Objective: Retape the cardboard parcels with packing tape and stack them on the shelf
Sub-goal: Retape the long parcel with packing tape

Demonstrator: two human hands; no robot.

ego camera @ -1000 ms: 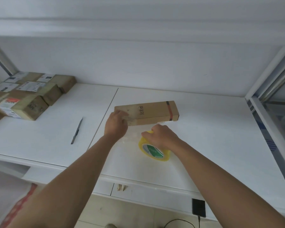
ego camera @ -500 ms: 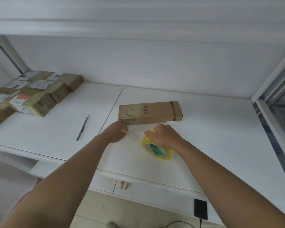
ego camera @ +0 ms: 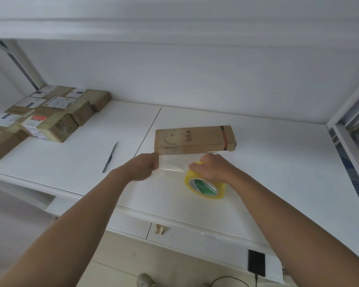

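In the head view, we are pinching the free end of the clear tape (ego camera: 171, 165) in our left hand (ego camera: 142, 167) and gripping the yellow tape roll (ego camera: 205, 186) with our right hand (ego camera: 212, 169), fingers curled, stretching a strip for the long parcel (ego camera: 195, 138) lying mid-tabletop (ego camera: 278, 162).

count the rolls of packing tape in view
1. The yellow tape roll sits under the right hand near the long parcel, its clear strip pulled to the left hand. None other visible.

Matt cardboard parcel (ego camera: 195, 139); glossy, seemingly plastic tape (ego camera: 173, 165)
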